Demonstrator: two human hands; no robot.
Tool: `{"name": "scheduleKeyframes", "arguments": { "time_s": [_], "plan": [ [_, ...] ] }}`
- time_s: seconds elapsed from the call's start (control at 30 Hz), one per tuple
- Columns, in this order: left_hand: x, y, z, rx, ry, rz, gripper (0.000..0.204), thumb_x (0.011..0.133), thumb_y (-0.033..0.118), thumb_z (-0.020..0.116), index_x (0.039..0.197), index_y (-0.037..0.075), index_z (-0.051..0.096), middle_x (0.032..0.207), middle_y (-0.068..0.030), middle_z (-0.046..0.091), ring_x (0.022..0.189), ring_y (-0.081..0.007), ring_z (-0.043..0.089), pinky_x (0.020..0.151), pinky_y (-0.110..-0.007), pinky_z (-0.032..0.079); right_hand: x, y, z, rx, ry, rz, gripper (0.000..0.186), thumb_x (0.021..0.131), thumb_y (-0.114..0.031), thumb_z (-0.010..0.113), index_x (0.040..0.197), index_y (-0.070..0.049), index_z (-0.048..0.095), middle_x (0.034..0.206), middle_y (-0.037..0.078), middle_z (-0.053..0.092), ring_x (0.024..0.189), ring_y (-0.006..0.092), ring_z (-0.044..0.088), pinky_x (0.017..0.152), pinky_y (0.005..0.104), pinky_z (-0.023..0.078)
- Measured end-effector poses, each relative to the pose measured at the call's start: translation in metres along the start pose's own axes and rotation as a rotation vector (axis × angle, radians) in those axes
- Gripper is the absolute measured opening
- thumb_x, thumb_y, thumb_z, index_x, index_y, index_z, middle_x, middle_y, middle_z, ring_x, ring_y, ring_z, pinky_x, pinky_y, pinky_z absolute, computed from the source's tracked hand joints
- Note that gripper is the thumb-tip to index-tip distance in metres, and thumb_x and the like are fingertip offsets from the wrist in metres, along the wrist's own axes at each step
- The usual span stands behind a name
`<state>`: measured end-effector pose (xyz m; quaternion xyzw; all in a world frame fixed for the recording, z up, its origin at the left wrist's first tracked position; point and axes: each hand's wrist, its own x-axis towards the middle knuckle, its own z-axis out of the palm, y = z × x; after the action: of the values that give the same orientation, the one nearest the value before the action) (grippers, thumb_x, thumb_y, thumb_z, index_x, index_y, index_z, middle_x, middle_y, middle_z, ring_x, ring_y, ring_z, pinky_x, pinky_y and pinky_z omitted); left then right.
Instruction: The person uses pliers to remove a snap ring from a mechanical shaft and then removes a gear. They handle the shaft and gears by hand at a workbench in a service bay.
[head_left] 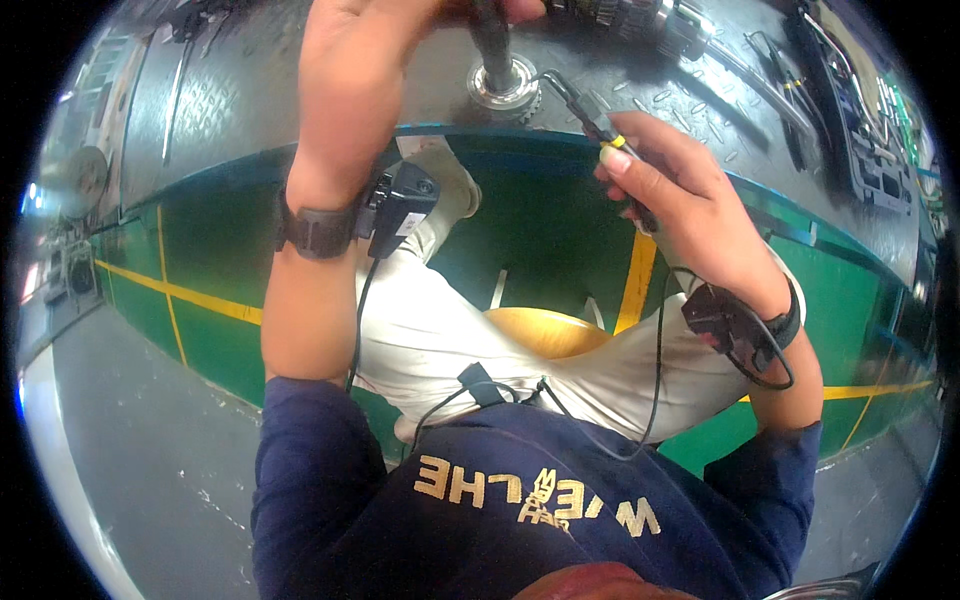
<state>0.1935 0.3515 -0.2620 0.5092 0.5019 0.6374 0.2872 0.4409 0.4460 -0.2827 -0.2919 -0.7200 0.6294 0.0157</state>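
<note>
Pliers (598, 122), black, bent-tipped, yellow-banded, sit pinched in right hand (685, 190) beside round silver metal collar (505, 97); left hand (362, 50) cropped, grip I can't tell; probably positioning tips; next needs steady alignment.

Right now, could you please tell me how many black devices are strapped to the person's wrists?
2: one black device on the left wrist, the other black device on the right wrist. Neither is hidden.

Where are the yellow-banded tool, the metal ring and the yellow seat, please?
Yellow-banded tool (616, 141): head view, on its band.
Metal ring (502, 99): head view, lower rim.
Yellow seat (550, 333): head view, top surface.
</note>
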Motion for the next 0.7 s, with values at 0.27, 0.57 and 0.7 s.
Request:
{"name": "scheduleKeyframes", "arguments": {
  "time_s": [0.27, 0.57, 0.7],
  "plan": [
    [-0.001, -0.009, 0.017, -0.117, 0.043, 0.042, 0.051, 0.113, 0.038, 0.039, 0.111, -0.007, 0.063, 0.093, -0.0148, 0.070, 0.091, -0.0210, 0.068, 0.087, -0.032, 0.052, 0.013, 0.003, -0.007, -0.252, 0.112, -0.119, 0.043, 0.105, -0.034, 0.061, 0.127, 0.002, 0.066, 0.088, 0.002, 0.066, 0.080, 0.0093, 0.057, 0.069, 0.0262, 0.047],
    [0.008, -0.033, 0.031, -0.431, 0.021, -0.011, 0.056, 0.112, 0.054, 0.034, 0.080, 0.008, 0.045, 0.069, 0.0000, 0.041, 0.061, -0.0108, 0.039, 0.061, -0.027, 0.038, 0.016, 0.002, -0.001, -0.297, 0.155, -0.205, 0.035, 0.103, -0.029, 0.062, 0.107, 0.006, 0.065, 0.079, 0.026, 0.061, 0.070, 0.0345, 0.060, 0.069, 0.0415, 0.049],
    [0.005, -0.020, 0.042, -0.501, 0.116, -0.014, 0.056, 0.111, 0.055, 0.035, 0.078, 0.010, 0.042, 0.068, 0.0014, 0.037, 0.059, -0.0104, 0.036, 0.058, -0.027, 0.035, 0.016, -0.002, 0.003, -0.362, 0.176, -0.213, 0.032, 0.102, -0.027, 0.062, 0.102, 0.005, 0.063, 0.076, 0.028, 0.059, 0.071, 0.0463, 0.056, 0.066, 0.0459, 0.048]
  ]
}}
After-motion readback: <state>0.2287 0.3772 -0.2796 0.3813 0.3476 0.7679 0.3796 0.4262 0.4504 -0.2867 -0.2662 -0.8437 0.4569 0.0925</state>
